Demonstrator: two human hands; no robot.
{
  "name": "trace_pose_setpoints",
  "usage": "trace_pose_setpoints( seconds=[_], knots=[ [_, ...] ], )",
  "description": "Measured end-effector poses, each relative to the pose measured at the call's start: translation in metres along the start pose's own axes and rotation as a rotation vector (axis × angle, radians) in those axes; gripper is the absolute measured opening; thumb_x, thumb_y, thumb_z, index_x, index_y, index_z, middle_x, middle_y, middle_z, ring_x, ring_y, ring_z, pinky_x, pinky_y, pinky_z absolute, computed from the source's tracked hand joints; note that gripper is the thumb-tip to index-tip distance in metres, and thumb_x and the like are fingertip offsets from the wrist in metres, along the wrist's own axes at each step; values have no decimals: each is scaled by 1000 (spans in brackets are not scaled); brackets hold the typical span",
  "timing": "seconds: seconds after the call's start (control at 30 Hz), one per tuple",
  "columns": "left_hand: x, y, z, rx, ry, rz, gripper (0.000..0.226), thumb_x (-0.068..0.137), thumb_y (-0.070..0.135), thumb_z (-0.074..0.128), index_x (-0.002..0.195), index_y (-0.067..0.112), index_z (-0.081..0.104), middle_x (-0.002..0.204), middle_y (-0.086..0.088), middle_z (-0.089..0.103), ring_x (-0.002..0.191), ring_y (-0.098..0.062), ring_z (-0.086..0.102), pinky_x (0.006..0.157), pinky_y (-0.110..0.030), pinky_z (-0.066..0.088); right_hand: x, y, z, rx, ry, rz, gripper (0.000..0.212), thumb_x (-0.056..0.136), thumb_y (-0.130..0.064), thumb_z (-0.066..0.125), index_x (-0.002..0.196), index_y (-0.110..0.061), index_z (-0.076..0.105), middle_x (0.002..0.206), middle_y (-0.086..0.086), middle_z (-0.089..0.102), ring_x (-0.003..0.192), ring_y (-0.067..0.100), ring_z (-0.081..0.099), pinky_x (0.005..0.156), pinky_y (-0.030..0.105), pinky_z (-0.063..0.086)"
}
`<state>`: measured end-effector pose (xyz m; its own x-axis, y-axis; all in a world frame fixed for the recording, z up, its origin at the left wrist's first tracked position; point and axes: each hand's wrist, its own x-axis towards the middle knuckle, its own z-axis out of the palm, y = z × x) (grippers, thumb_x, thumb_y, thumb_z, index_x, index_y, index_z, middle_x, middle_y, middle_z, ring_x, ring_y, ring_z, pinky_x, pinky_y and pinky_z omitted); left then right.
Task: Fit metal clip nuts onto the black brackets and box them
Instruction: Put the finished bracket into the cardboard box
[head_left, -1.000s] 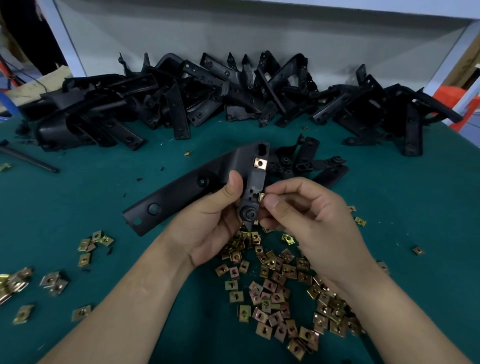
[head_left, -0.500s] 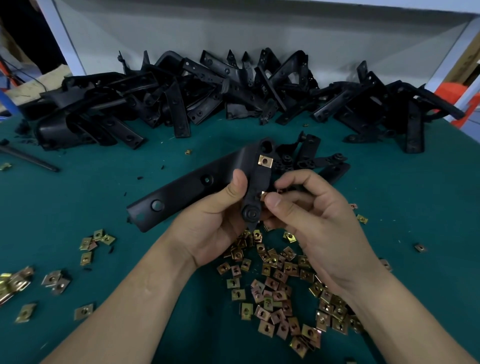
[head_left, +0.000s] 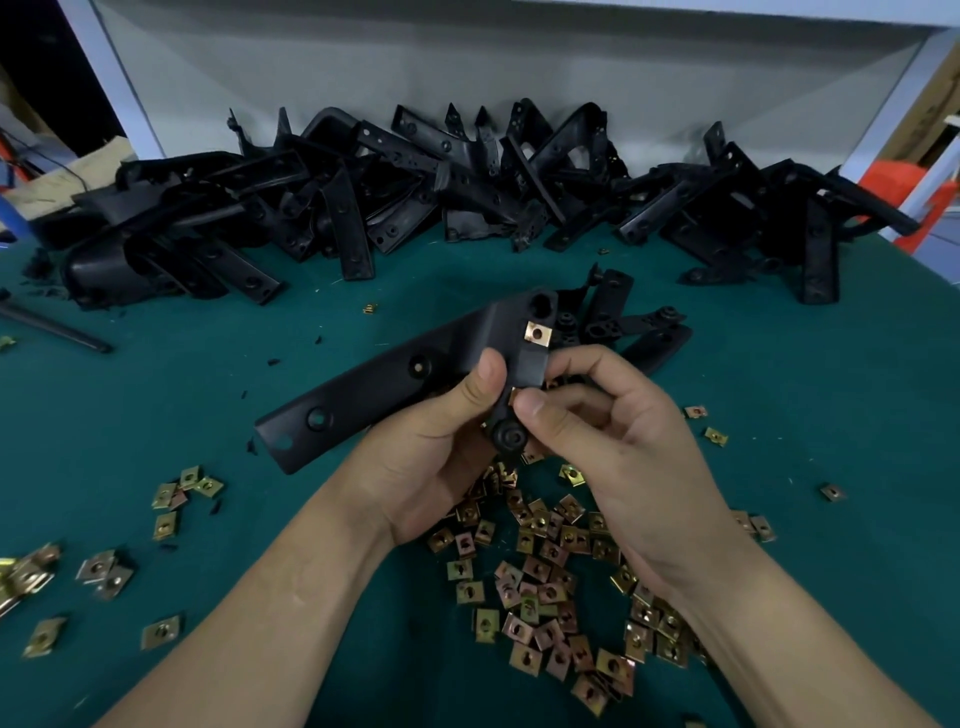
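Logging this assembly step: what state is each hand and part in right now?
left hand: grips the held bracket.
right hand: pinches a clip nut at the bracket's edge.
held bracket: in hand, long end pointing left.
fitted clip nut: seated near the bracket's top.
loose clip nuts: scattered on the table.

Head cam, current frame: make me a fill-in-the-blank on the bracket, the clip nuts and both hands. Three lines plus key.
The left hand grips a black bracket that already carries ____ fitted clip nut. The right hand's ____ presses a second clip nut against the bracket. The heap of spare brackets lies along the ____ side of the table.
Missing: one; thumb; far.
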<state>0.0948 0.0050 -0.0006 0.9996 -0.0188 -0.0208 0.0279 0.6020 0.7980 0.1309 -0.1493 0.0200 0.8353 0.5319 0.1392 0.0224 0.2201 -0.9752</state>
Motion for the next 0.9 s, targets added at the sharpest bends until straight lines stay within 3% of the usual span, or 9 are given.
trace_pose_setpoints(
  seconds=[0.23, 0.37, 0.47, 0.53, 0.6, 0.73, 0.9],
  knots=[
    [-4, 1, 3, -11, -18, 16, 91, 71, 53, 80, 139, -2, 55, 134, -26, 62, 125, -34, 61, 95, -31, 55, 0, -5, -1, -39, -16, 27, 32, 83, -19, 76, 112, -10, 66, 84, 7, 77, 73, 9, 68, 71, 18, 53],
    [-5, 6, 5, 2, 46, 95, 94, 71, 51, 86, 143, 2, 52, 139, -24, 59, 131, -36, 56, 109, -40, 47, 2, -10, -2, -66, 32, 26, 23, 89, -14, 73, 111, -22, 72, 91, 5, 77, 85, 14, 71, 79, 24, 56],
    [-7, 14, 2, -160, 175, 227, 69, 72, 39, 89, 133, 17, 65, 126, -10, 68, 110, -22, 68, 95, -30, 57, 7, -22, -8, -5, 122, 29, 27, 89, -14, 72, 112, -28, 74, 95, 9, 76, 97, 21, 72, 92, 34, 56],
    [-7, 17, 4, -143, 277, 298, 39, 80, 29, 82, 118, 23, 75, 119, -7, 73, 107, -22, 72, 83, -24, 58, 10, -33, -12, -80, 153, 32, 27, 91, -13, 72, 111, -31, 73, 97, 7, 77, 96, 17, 73, 88, 30, 57],
    [-7, 15, 9, -83, 344, 332, 29, 84, 22, 77, 113, 22, 77, 118, -10, 74, 109, -26, 72, 83, -25, 58, 9, -42, -14, -192, 170, 28, 25, 93, -13, 71, 111, -30, 72, 98, -3, 78, 93, 10, 73, 82, 21, 56],
    [-11, 9, 25, -1, 339, 343, 35, 81, 24, 85, 115, 20, 77, 118, -13, 74, 109, -27, 72, 84, -25, 58, -10, -59, -19, -233, 256, -25, 18, 89, -12, 75, 103, -24, 76, 95, -10, 78, 89, 3, 72, 74, 9, 51],
    [-20, -6, 61, 186, 214, 296, 42, 77, 29, 86, 117, 25, 76, 120, -8, 74, 111, -26, 71, 86, -27, 58, -54, -69, -39, -225, 516, -58, 20, 81, -18, 83, 99, -27, 78, 93, -11, 78, 82, 9, 73, 69, 17, 55]
  ],
)
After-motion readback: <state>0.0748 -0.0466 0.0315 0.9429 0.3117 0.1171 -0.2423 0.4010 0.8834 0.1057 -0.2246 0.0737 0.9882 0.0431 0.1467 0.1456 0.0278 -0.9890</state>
